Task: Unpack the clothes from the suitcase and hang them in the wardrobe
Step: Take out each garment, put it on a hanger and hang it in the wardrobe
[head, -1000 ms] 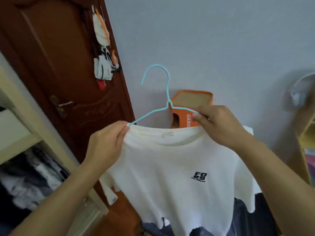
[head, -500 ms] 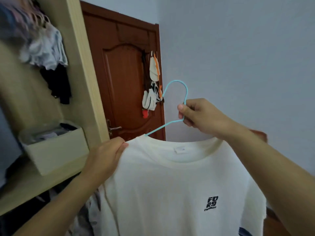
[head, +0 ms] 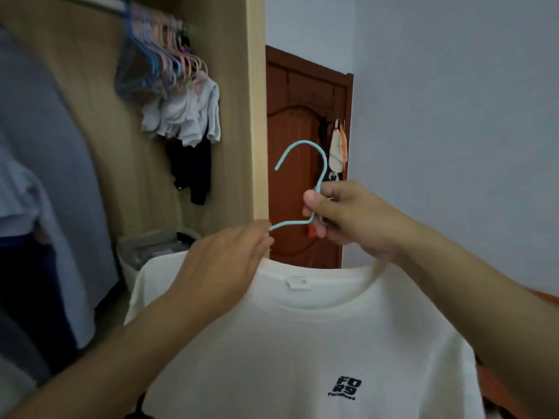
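Observation:
A cream T-shirt [head: 302,343] with a small black chest print hangs on a light-blue wire hanger [head: 314,158], held up in front of the open wardrobe. My right hand [head: 341,216] grips the hanger's neck just under the hook. My left hand [head: 223,264] lies on the shirt's left shoulder by the collar; whether it pinches the fabric does not show. The hanger's arms are hidden inside the shirt.
The wardrobe rail [head: 90,3] at upper left carries several empty pastel hangers [head: 169,58], white garments [head: 184,116] and a dark one. A grey garment [head: 45,176] hangs at far left. The wooden wardrobe side panel [head: 257,116] stands just behind the hanger. A brown door [head: 296,131] is beyond.
The view swung left and up toward the wardrobe interior, bringing the rail into sight. My right hand went from the hanger's shoulder to its neck, and the shirt came closer to the wardrobe.

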